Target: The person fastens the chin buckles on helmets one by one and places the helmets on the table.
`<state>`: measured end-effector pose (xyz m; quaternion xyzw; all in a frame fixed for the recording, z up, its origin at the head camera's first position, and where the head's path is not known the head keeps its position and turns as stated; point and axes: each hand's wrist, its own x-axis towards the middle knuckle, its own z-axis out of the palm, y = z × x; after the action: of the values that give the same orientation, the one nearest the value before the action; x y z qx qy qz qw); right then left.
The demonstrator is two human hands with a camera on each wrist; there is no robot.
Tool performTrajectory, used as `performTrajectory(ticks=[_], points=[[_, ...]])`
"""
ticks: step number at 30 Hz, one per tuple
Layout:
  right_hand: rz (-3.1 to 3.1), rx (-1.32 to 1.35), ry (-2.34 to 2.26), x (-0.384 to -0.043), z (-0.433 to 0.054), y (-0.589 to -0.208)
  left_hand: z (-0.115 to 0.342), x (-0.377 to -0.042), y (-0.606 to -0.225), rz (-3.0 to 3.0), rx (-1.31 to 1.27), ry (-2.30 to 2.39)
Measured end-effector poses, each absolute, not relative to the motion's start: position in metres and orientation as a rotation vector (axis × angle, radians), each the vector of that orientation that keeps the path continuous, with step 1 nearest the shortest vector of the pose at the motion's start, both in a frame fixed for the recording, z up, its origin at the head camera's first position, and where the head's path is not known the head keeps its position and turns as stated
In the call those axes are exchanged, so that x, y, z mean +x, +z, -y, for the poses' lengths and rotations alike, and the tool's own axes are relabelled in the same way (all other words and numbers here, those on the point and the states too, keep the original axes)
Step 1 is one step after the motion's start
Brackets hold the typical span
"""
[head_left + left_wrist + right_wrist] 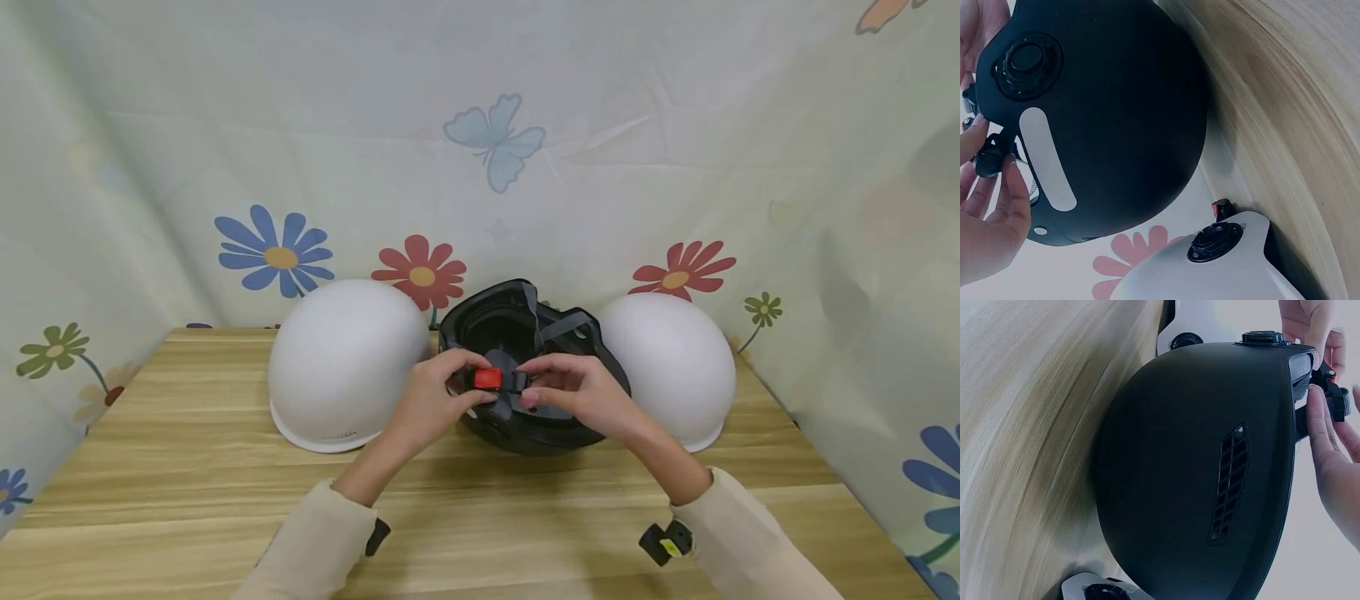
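A black helmet (pixel 543 442) lies upside down at the middle of the table, its padded inside facing up. Over its opening, my left hand (pixel 427 404) pinches the red chin-strap buckle (pixel 487 379) between thumb and fingers. My right hand (pixel 596 396) pinches the black end piece (pixel 515 382) on the strap, right beside the red part. The two pieces meet end to end; whether they are latched I cannot tell. In the left wrist view the shell (pixel 1116 112) hides part of the hands. The right wrist view shows my right fingers (pixel 1317 419) at the strap near the rim.
One white helmet (pixel 345 358) stands dome up to the left of the black one, and another white helmet (pixel 667 367) to the right. Both are close beside it on the wooden table (pixel 187 467). A flowered cloth (pixel 585 192) hangs behind.
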<state>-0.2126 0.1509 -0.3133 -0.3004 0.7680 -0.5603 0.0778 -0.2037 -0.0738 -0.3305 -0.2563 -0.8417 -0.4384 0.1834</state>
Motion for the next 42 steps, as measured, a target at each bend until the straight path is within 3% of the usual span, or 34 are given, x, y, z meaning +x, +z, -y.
performTrajectory(ticks=[19,42], points=[[-2.542,-0.956,-1.562,-0.2111,-0.1514,-0.3139,0.0776,-0.2046,-0.3337,2.271,-0.743,-1.580],[-2.549,-0.910,-1.585,-0.2113,-0.1510,-0.3180,0.0722,-0.2038,-0.3383,2.164,-0.678,-1.666]])
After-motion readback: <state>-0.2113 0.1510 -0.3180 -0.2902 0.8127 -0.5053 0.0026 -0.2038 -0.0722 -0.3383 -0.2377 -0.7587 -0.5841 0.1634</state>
